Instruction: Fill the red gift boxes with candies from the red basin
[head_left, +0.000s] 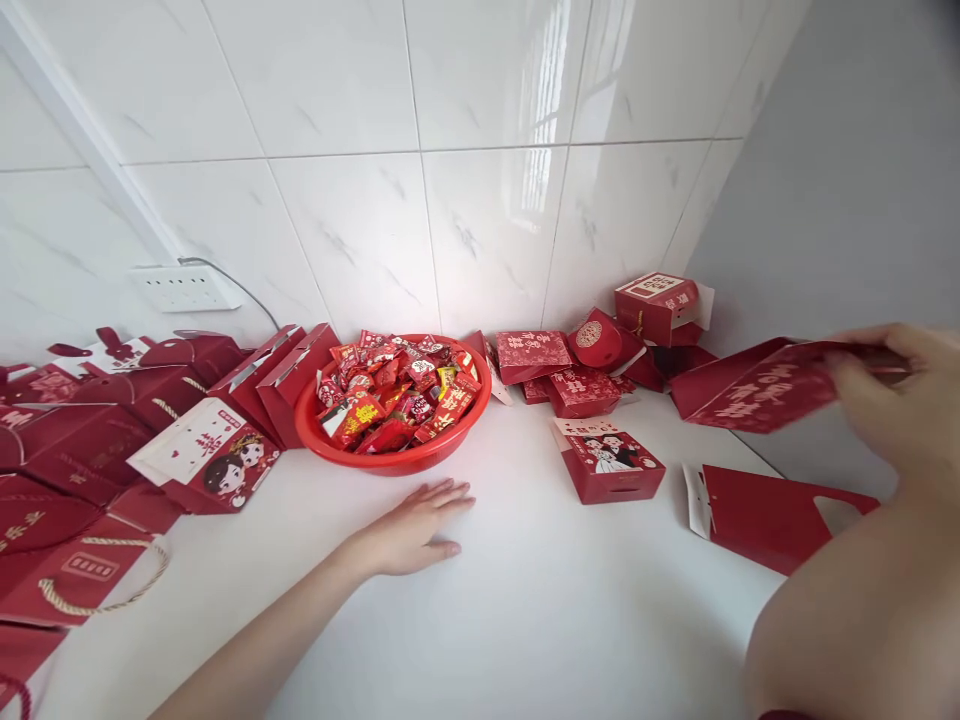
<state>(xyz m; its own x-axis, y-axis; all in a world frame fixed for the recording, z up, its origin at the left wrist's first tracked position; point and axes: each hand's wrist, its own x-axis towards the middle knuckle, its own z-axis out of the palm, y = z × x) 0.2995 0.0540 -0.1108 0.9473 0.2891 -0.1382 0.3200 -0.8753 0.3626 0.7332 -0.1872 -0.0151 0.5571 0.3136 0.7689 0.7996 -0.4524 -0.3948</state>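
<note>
Head view: on a smooth white tabletop (540, 620), a round red plastic basin (397, 462), heaped with small shiny wrapped packets (390, 395), mostly red with touches of yellow and white. Beside the basin, to its left, two upright plain red cardboard boxes (300, 390); farther left, a crowd of dark-red cardboard gift boxes with twisted cream rope handles (82, 570). Right of the basin, near the wall, a loose pile of red patterned paper boxes (534, 355); in front of that, a small red box with a printed cartoon couple (611, 460).

Grips in the right hand (911, 410) a dark-red cardboard box with pale lettering (757, 395), pinched at its right end between thumb and fingers, tilted, its other end pointing toward the pile. Rests the left hand (416, 528) palm down, fingers loosely spread, just in front of the basin, well apart from the gripped box.

Cannot make out the insides of the boxes. Partly covered by the right forearm: a plain red carton with a white flap (772, 510). Cut off at the left edge: several gift boxes.
</note>
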